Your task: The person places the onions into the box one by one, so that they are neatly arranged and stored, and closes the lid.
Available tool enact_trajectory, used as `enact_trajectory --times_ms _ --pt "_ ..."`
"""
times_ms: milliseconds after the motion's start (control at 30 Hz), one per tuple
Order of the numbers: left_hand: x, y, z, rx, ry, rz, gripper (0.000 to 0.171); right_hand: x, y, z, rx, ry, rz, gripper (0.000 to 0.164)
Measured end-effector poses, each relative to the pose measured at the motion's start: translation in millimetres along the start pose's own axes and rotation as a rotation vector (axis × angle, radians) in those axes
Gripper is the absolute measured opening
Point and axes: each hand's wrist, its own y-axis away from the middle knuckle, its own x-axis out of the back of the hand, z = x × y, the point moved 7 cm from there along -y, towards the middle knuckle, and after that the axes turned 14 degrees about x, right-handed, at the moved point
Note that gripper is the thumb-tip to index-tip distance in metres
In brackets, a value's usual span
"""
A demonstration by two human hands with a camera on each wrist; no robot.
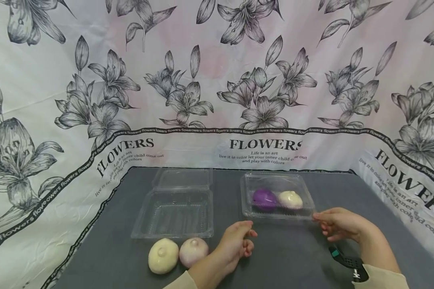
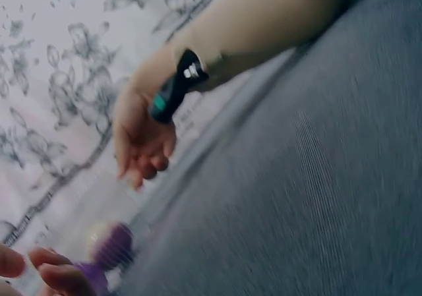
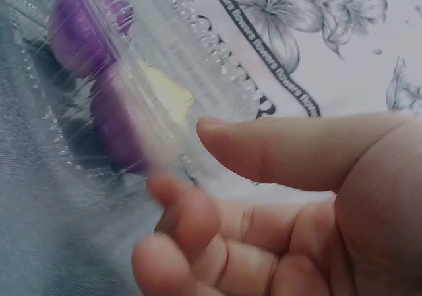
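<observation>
A clear plastic clamshell box, its lid down, holds a glossy purple bulb-like thing and a cream one side by side. My right hand is at its front right corner, fingertips right at the rim. In the right wrist view, the thumb stands apart from the curled fingers, with nothing gripped between them. My left hand hovers in front of the box with loosely bent fingers, holding nothing. Left of it lie a cream bulb and a pinkish-white bulb, each with a small knob.
A second clear clamshell box stands to the left with its lid tipped back and nothing inside. Both boxes rest on a dark grey table. A flower-printed cloth closes off the back and sides.
</observation>
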Motion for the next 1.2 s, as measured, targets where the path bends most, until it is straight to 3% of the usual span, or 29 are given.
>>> enact_trajectory --times_ms 133,267,600,800,967,1200 --pt "-4.1 18.7 6.3 0.045 -0.042 -0.027 0.037 11.7 12.5 -12.2 -0.079 0.149 0.097 0.068" --pt "-0.8 38.7 22.6 0.053 -0.095 -0.071 0.037 16.6 21.6 -35.1 -0.075 0.218 0.15 0.085" --pt "34.9 80.7 93.6 -0.142 -0.236 -0.074 0.021 -29.4 5.2 -105.0 0.102 0.318 0.149 0.074" --pt "58.2 103.8 128.5 -0.3 -0.421 -0.05 0.022 -69.9 -16.3 -146.3 0.231 0.341 0.108 0.063" --pt "88.7 116.1 150.7 -0.399 -0.52 0.069 0.019 -98.2 -33.9 -172.3 0.312 0.34 0.084 0.058" --pt "159.3 119.8 166.3 -0.454 -0.51 0.391 0.018 -128.2 -51.3 -189.9 0.352 0.338 0.061 0.052"
